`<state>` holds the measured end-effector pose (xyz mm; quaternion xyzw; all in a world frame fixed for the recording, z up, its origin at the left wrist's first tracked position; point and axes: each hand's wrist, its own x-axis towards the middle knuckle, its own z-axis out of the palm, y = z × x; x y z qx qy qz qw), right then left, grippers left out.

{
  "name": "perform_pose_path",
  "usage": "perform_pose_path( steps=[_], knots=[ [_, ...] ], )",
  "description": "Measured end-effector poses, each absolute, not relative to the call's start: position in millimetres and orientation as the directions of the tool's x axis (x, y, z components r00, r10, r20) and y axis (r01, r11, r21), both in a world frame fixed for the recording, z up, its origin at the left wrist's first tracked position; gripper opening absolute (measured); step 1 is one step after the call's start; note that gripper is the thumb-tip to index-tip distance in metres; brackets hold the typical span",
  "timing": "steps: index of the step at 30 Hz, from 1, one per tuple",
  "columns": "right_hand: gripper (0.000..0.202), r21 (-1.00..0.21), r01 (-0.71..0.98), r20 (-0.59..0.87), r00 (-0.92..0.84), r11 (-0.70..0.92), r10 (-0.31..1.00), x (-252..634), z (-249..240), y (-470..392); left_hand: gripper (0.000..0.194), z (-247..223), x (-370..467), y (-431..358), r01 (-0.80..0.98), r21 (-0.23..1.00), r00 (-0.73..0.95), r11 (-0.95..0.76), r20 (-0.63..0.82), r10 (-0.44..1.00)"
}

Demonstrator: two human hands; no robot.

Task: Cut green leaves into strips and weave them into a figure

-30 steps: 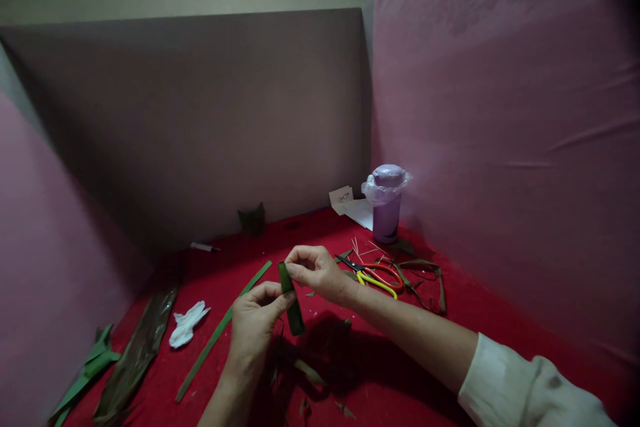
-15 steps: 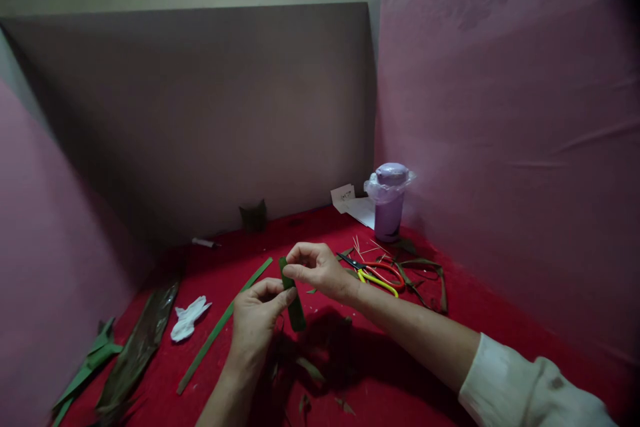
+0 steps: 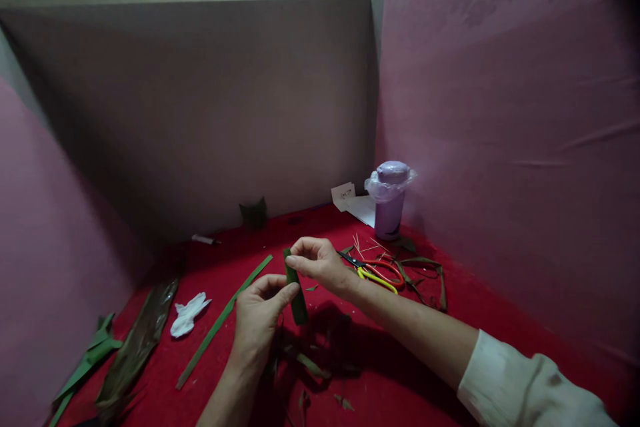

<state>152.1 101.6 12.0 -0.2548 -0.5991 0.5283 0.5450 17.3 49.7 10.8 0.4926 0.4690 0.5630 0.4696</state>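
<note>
A short green leaf strip (image 3: pixel 299 307) hangs nearly upright between my two hands over the red cloth. My left hand (image 3: pixel 263 310) pinches it around its middle between thumb and fingers. Higher up, the thumb and fingers of my right hand (image 3: pixel 317 265) are closed on the same strip near its top end. A long, narrow green strip (image 3: pixel 215 328) lies slantwise on the cloth, left of my left hand. Scissors (image 3: pixel 377 272) with red and yellow handles rest just right of my right hand, beside thin pale sticks (image 3: pixel 361 247). Dark leaf scraps (image 3: pixel 313 365) lie below my hands.
A purple container (image 3: pixel 389 210) in clear plastic and white papers (image 3: pixel 360 208) stand at the back right. Crumpled white tissue (image 3: pixel 190 315), a wide brown leaf (image 3: pixel 135 347) and green leaf pieces (image 3: pixel 90 363) lie left on the red cloth (image 3: pixel 400 373). Behind is a small dark leaf object (image 3: pixel 253 213).
Both hands have risen slightly with the green strip and shifted a little to the right. Their grip on it looks the same.
</note>
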Motion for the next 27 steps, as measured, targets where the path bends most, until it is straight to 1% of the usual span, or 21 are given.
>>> perform_pose_path(
  steps=[3, 5, 9, 11, 14, 18, 23, 27],
  knots=[
    [0.020, -0.913, -0.327, 0.338, -0.273, 0.243, 0.901, 153.6, 12.1, 106.0, 0.019, 8.3, 16.2, 52.7, -0.100, 0.986, -0.108, -0.131, 0.120, 0.987],
    [0.022, -0.911, -0.357, 0.311, -0.273, 0.204, 0.911, 154.2, 12.6, 107.8, 0.021, 7.7, 16.1, 53.3, -0.120, 0.987, -0.092, -0.108, 0.097, 0.991],
    [0.023, -0.905, -0.392, 0.280, -0.263, 0.163, 0.923, 154.6, 13.8, 108.2, 0.028, 10.9, 19.2, 46.6, -0.153, 0.987, 0.089, 0.044, -0.030, 0.996],
    [0.022, -0.904, -0.398, 0.273, -0.253, 0.157, 0.928, 154.6, 13.9, 107.9, 0.028, 12.9, 21.4, 41.8, -0.164, 0.980, 0.173, 0.115, -0.086, 0.981],
    [0.022, -0.904, -0.399, 0.266, -0.239, 0.155, 0.934, 154.4, 13.0, 108.4, 0.027, 14.4, 23.2, 37.8, -0.185, 0.968, 0.221, 0.171, -0.129, 0.967],
    [0.021, -0.906, -0.391, 0.258, -0.208, 0.161, 0.943, 154.3, 11.5, 110.9, 0.034, 15.7, 23.5, 38.0, -0.208, 0.951, 0.249, 0.229, -0.174, 0.953],
    [0.021, -0.902, -0.398, 0.241, -0.151, 0.165, 0.959, 156.6, 10.6, 115.8, 0.020, 20.0, 23.9, 38.1, -0.230, 0.940, 0.258, 0.253, -0.191, 0.947],
    [0.022, -0.898, -0.404, 0.241, -0.118, 0.175, 0.963, 159.9, 11.2, 118.8, 0.016, 19.5, 23.9, 37.3, -0.203, 0.937, 0.269, 0.285, -0.226, 0.936]
  ],
)
